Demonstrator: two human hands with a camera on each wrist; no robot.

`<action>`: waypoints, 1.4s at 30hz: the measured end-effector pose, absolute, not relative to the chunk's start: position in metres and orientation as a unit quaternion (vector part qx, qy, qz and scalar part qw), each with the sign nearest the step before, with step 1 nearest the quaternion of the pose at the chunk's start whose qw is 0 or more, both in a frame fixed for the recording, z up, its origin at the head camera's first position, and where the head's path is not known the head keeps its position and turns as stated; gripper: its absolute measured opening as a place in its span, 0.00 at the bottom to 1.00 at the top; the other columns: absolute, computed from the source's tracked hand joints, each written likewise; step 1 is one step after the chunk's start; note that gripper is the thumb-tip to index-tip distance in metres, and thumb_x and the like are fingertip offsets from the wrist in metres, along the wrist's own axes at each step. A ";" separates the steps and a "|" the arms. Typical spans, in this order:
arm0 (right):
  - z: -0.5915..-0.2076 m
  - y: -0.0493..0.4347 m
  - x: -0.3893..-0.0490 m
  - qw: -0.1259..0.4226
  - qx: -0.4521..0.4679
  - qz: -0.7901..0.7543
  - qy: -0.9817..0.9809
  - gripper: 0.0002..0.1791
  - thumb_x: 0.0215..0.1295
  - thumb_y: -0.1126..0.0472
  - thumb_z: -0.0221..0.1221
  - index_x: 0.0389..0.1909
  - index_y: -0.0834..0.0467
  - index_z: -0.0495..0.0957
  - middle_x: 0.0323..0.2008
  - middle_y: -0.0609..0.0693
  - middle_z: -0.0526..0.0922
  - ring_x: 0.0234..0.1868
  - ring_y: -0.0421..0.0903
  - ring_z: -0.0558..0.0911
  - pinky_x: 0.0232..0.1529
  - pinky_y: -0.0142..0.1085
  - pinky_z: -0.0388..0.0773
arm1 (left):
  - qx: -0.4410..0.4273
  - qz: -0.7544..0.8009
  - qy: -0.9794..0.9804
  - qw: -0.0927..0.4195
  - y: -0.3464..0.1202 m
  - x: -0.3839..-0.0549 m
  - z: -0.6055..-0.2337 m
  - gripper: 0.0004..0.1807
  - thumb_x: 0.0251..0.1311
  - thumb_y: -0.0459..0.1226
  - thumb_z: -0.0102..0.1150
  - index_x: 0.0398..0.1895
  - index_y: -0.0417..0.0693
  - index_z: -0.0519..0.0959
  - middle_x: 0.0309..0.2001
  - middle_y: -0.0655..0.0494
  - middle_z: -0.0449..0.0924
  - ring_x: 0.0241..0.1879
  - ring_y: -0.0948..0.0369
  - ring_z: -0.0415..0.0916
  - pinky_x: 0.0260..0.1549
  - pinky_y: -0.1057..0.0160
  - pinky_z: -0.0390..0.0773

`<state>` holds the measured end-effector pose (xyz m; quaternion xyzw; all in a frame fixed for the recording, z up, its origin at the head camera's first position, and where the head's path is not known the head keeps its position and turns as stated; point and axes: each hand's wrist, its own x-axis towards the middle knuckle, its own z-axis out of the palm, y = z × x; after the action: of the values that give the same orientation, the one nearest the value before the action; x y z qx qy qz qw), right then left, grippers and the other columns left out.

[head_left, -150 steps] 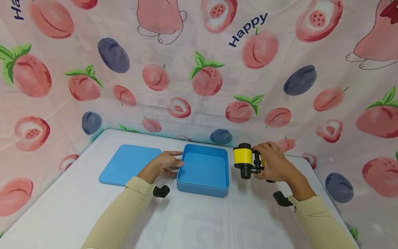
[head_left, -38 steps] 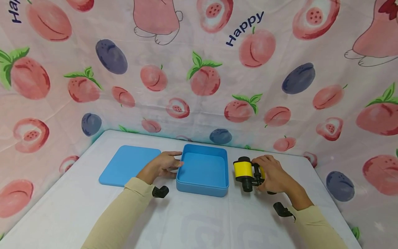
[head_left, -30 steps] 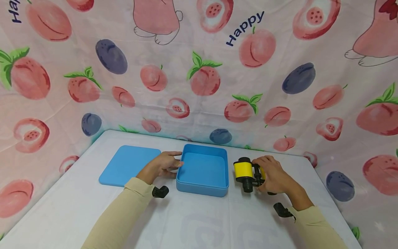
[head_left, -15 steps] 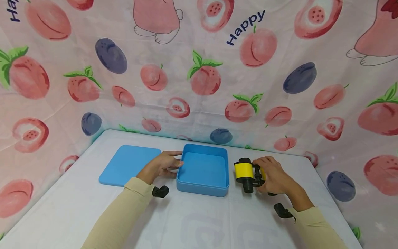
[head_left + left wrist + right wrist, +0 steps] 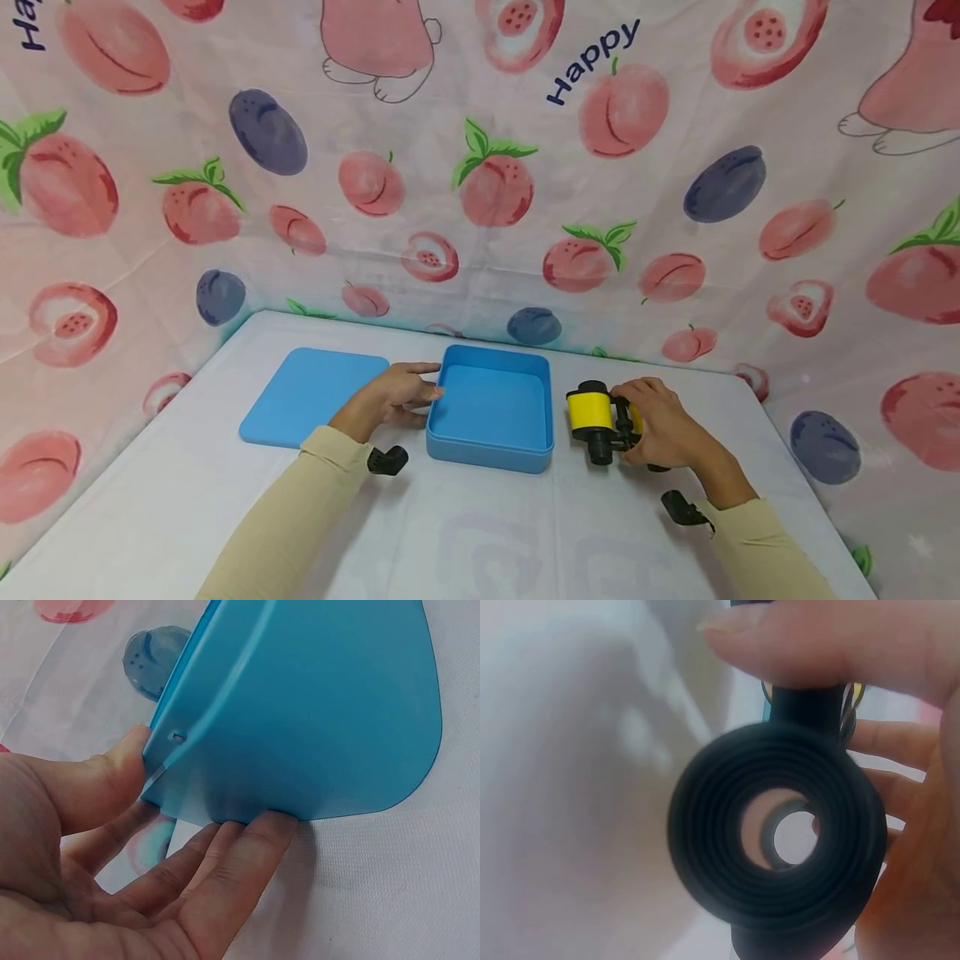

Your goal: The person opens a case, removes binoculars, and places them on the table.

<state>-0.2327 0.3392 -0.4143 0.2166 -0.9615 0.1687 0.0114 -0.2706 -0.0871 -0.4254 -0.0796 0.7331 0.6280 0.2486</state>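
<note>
A blue open-topped box [image 5: 487, 457] stands on the white cloth in the middle of the head view, with nothing inside it. At its left side, my left hand [image 5: 390, 398] touches the wall with nearly straight fingers. The left wrist view has the fingertips against the outer wall [image 5: 315, 712] and the thumb by the rim. Right of the box, my right hand [image 5: 663, 427] grips yellow and black binoculars [image 5: 590, 411] from above, covering their right barrel. One black eyepiece [image 5: 705, 825] fills the right wrist view. Whether the binoculars touch the cloth, I cannot tell.
A flat blue lid [image 5: 311, 392] lies left of the box, partly behind the left hand. A fruit-printed cloth backdrop [image 5: 465, 108] rises behind and beside the table [image 5: 510, 533]. Black wrist cameras [image 5: 387, 461] sit at both cuffs.
Compared with five seconds ago, the right hand has lowered the binoculars and brought them slightly nearer to me. Over the last second they stay almost still. Left hand and box keep their places.
</note>
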 end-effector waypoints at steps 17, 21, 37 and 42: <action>-0.419 0.343 -0.234 0.002 0.207 0.176 -0.962 0.50 0.35 0.56 0.83 0.65 0.61 0.74 0.64 0.61 0.78 0.68 0.64 0.65 0.70 0.71 0.59 | -0.076 0.625 0.735 0.251 -0.087 -0.270 -0.424 0.36 0.74 0.33 0.58 0.82 0.52 0.61 0.76 0.37 0.67 0.76 0.38 0.65 0.64 0.38 0.78; -0.422 0.342 -0.235 0.001 0.205 0.175 -0.963 0.50 0.36 0.56 0.83 0.66 0.61 0.74 0.64 0.61 0.77 0.68 0.63 0.66 0.70 0.70 0.60 | -0.075 0.625 0.735 0.252 -0.087 -0.269 -0.424 0.36 0.74 0.33 0.58 0.82 0.53 0.61 0.76 0.37 0.67 0.76 0.39 0.65 0.64 0.38 0.78; -0.422 0.346 -0.236 0.000 0.206 0.172 -0.963 0.50 0.36 0.57 0.83 0.66 0.61 0.74 0.64 0.62 0.77 0.67 0.63 0.67 0.68 0.70 0.61 | -0.071 0.630 0.730 0.256 -0.083 -0.271 -0.424 0.36 0.75 0.33 0.58 0.83 0.52 0.59 0.76 0.37 0.66 0.75 0.38 0.66 0.64 0.39 0.79; -0.424 0.343 -0.238 0.000 0.205 0.176 -0.963 0.50 0.36 0.58 0.82 0.66 0.60 0.74 0.65 0.61 0.77 0.68 0.63 0.66 0.70 0.70 0.60 | -0.083 0.632 0.726 0.256 -0.084 -0.270 -0.423 0.36 0.74 0.33 0.58 0.82 0.52 0.60 0.77 0.36 0.65 0.75 0.39 0.66 0.65 0.38 0.78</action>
<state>-0.2380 0.3435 -0.4237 0.2052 -0.9628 0.1759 -0.0004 -0.2703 -0.0844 -0.4230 -0.0832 0.7264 0.6324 0.2561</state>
